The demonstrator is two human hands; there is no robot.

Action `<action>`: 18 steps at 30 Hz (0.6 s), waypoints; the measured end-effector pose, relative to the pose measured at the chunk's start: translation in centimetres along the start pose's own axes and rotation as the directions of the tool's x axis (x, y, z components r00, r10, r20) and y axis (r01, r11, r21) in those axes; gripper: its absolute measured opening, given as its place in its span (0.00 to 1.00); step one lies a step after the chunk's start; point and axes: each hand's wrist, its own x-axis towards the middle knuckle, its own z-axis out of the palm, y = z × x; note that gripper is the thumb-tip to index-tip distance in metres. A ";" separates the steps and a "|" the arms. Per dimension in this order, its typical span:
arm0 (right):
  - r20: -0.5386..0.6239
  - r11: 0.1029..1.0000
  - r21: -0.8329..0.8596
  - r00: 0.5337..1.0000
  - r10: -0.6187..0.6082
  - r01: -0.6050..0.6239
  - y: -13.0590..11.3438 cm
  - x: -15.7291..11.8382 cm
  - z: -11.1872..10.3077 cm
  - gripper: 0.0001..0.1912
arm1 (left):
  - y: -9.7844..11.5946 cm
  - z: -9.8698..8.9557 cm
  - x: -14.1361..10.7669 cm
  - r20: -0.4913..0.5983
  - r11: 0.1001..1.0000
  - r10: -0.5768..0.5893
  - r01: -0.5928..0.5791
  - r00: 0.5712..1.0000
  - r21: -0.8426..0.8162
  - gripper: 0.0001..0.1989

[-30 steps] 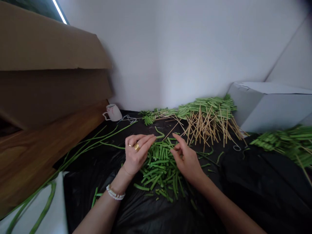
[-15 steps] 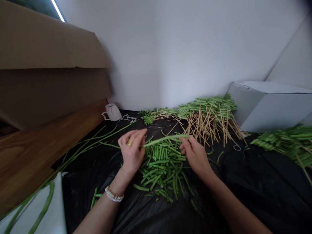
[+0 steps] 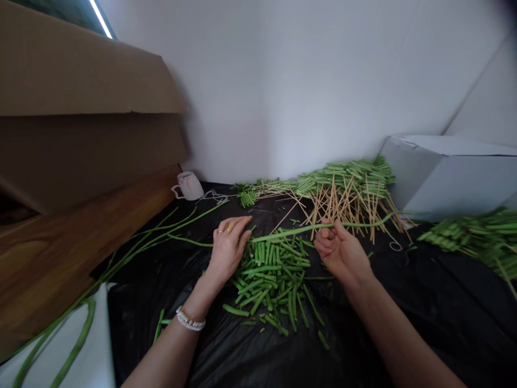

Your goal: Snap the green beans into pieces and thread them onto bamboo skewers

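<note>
While the stem [image 3: 291, 233] is pinched midway by the right hand [image 3: 343, 253], likely for balance, the left hand [image 3: 228, 245] is held half-open, seemingly empty, at nine o'clock.

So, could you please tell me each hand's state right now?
Left hand: partly open, holding nothing visible.
Right hand: closed, holding a long green bean.

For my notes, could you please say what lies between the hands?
The head view shows a long bean reaching from the right hand towards the left hand, over short green pieces.
</note>
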 end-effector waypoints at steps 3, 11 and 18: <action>0.044 0.999 0.022 0.999 -0.029 0.028 -0.2 -0.4 0.3 0.16 | 0.1 0.3 -0.2 0.133 0.999 0.043 -0.040 0.990 -0.024 0.15; 0.109 0.989 0.022 0.983 -0.150 0.148 -1.3 -0.5 0.2 0.15 | -0.2 -0.1 -0.2 0.222 0.992 0.084 -0.060 0.971 -0.110 0.15; 0.268 0.915 -0.336 0.954 -0.135 0.223 1.1 -1.8 0.9 0.16 | 2.0 -0.9 -0.2 0.022 0.953 0.119 -0.108 0.993 -0.282 0.10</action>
